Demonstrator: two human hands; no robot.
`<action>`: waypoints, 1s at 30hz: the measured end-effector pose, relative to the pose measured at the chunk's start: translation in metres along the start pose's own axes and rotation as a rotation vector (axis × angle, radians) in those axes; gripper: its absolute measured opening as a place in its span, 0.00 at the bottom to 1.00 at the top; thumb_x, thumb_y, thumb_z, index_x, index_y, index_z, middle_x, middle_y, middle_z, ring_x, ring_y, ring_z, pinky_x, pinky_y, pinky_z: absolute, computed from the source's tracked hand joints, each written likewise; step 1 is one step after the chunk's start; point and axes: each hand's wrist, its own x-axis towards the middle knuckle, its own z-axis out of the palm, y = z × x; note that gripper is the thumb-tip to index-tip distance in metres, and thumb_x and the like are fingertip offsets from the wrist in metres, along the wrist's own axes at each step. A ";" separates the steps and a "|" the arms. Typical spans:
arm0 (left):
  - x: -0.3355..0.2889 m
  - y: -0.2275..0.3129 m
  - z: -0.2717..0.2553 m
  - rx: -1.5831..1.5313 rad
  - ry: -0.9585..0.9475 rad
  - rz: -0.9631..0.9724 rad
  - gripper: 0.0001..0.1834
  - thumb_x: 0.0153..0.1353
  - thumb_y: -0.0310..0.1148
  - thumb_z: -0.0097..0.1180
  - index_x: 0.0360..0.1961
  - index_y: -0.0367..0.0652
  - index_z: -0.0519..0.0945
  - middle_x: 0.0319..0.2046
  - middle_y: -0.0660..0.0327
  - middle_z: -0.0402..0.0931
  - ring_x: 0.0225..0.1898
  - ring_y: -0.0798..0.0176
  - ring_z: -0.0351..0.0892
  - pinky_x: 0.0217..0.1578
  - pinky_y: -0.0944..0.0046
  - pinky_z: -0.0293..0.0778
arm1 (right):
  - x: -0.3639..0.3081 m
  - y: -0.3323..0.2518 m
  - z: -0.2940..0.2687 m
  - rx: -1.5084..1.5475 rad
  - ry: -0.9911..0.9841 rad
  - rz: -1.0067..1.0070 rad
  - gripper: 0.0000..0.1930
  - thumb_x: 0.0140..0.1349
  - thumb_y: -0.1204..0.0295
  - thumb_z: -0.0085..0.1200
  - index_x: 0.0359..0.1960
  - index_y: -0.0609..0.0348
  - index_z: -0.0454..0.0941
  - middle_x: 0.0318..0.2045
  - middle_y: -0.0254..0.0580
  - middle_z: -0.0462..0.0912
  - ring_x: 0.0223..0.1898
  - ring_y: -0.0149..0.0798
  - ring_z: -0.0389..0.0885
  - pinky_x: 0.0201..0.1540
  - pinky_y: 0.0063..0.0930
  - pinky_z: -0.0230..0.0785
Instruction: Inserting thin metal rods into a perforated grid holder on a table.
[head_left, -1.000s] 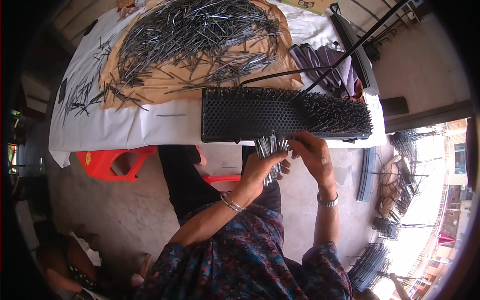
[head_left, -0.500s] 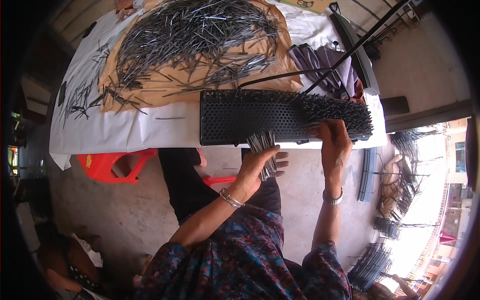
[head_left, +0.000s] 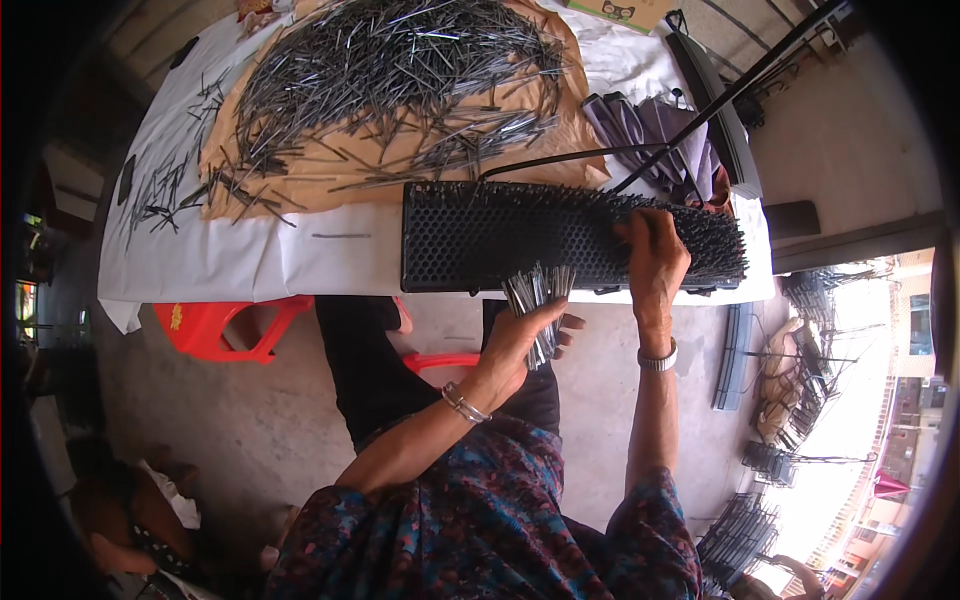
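Note:
My left hand (head_left: 513,343) is wrapped round a bundle of thin grey metal strips (head_left: 538,292), just off the near edge of the table. The strips stick out above the thumb and below the palm. My right hand (head_left: 656,262) is over a long black panel full of round holes (head_left: 465,245), its fingertips pinched together at the holes. Whatever they pinch, if anything, is too small to make out. Dark strips (head_left: 710,235) stand densely in the right part of the panel and along its far edge, while holes show bare on the left.
A big heap of loose strips (head_left: 390,75) lies on brown paper (head_left: 310,190) over a white cloth (head_left: 270,260). Black rods (head_left: 700,115) slant above the panel's far side, near folded purple-grey cloth (head_left: 650,120). A red plastic stool (head_left: 235,325) stands below the table's edge.
My right hand has moved away from me across the panel, from its near side toward its middle. My left hand, still round the bundle, has shifted slightly to the right.

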 end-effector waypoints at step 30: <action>-0.006 -0.009 -0.004 -0.014 0.051 0.047 0.12 0.60 0.34 0.61 0.41 0.38 0.81 0.28 0.56 0.83 0.23 0.66 0.81 0.21 0.69 0.74 | 0.010 0.002 0.002 -0.049 -0.122 -0.119 0.05 0.62 0.76 0.56 0.38 0.62 0.80 0.27 0.36 0.83 0.29 0.22 0.78 0.33 0.17 0.69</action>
